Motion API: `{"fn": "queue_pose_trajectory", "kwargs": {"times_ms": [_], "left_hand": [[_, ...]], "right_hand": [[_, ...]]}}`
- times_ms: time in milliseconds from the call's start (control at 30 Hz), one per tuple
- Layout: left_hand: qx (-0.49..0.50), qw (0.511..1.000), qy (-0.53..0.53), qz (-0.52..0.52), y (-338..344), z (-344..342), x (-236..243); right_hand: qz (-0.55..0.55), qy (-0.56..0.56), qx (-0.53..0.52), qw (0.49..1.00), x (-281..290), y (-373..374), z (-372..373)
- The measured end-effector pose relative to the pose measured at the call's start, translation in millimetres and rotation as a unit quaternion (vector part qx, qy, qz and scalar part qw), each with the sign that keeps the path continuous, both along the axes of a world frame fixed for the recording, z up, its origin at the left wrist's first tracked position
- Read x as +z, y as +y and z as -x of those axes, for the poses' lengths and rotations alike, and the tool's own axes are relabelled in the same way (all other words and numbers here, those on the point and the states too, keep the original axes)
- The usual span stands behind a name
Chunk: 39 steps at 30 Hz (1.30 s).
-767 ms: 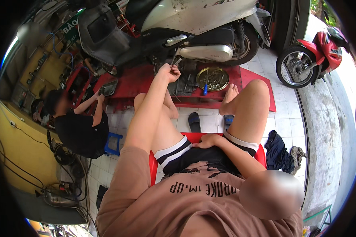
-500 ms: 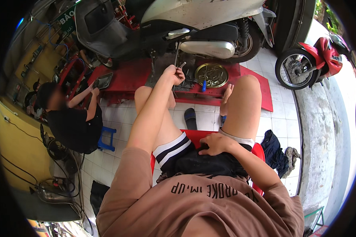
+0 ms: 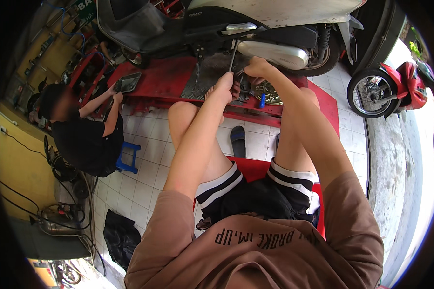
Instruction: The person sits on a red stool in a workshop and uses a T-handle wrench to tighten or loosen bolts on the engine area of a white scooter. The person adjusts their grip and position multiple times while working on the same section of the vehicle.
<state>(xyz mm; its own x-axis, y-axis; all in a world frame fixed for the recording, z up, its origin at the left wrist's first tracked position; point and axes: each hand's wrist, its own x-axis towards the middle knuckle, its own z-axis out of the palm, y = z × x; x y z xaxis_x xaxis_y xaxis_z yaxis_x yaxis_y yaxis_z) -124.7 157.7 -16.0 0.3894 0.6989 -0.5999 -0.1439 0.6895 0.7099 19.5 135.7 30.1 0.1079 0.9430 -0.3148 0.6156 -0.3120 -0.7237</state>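
My left hand (image 3: 224,90) is closed around the handle end of a long-shafted metal wrench (image 3: 233,57), whose shaft rises to the underside of the scooter (image 3: 265,36). Just to its right, my right hand (image 3: 257,68) has its fingers curled at the bar end of the same wrench; its fingertips are partly hidden. Below my right forearm lies a round brass-coloured tray (image 3: 274,98) with small metal parts in it. A blue-handled screwdriver (image 3: 262,100) rests at the tray's near left edge.
The scooter stands on a red platform (image 3: 159,79). At left, a person in black (image 3: 84,144) sits on a blue stool (image 3: 128,156), holding a dark rectangular tray (image 3: 128,82). A red motorbike (image 3: 407,84) stands at right. A slipper (image 3: 237,141) lies between my feet.
My right hand has left my lap and reached forward to the wrench beside my left hand. The left hand remains on the wrench. The view has shifted slightly.
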Motion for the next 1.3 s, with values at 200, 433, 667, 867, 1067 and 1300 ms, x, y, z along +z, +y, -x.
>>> {"fn": "queue_pose_trajectory", "kwargs": {"times_ms": [200, 433, 667, 867, 1067, 1300], "left_hand": [[-0.096, 0.994, 0.015, -0.049, -3, -9, 2], [0.009, 0.962, 0.022, -0.273, -23, 23, 27], [0.039, 0.697, 0.517, -0.495, -14, 41, 22], [-0.041, 0.680, 0.595, -0.426, -32, 28, 23], [-0.065, 0.670, 0.598, -0.434, -27, 29, 10], [-0.071, 0.692, 0.589, -0.411, -38, 10, 13]], "right_hand": [[0.138, 0.479, 0.040, 0.866, -94, 84, -3], [0.072, 0.572, 0.093, 0.812, -64, 59, 29], [0.053, 0.499, -0.040, 0.864, -56, 50, 19], [0.070, 0.562, 0.108, 0.817, -44, 42, -3], [0.100, 0.601, 0.129, 0.782, -40, 41, -7], [0.017, 0.568, -0.013, 0.823, -57, 50, -1]]}}
